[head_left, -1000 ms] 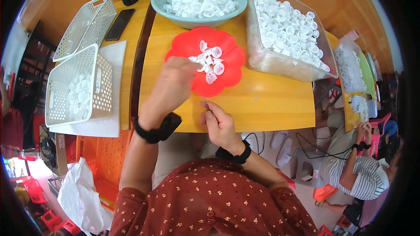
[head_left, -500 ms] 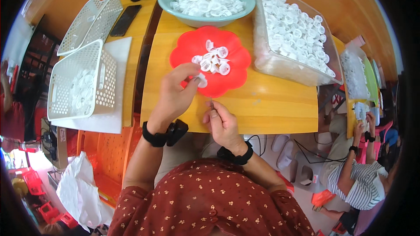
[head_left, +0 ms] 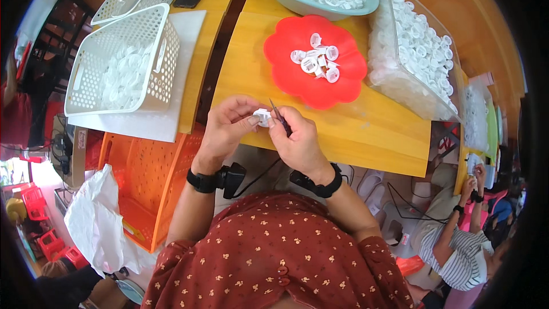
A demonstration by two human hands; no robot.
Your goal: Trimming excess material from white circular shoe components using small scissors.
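Left hand drawn back from red dish, fingers pinching white cap, right hand fingers gripping thin tool against it

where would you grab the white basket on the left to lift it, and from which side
Take the white basket by its slotted handle cut-outs in the two short end walls, coming down from above with one hand at each end. It stands upright on a white board, open at the top and partly filled with small white plastic pieces, so a level two-ended lift should keep them in.
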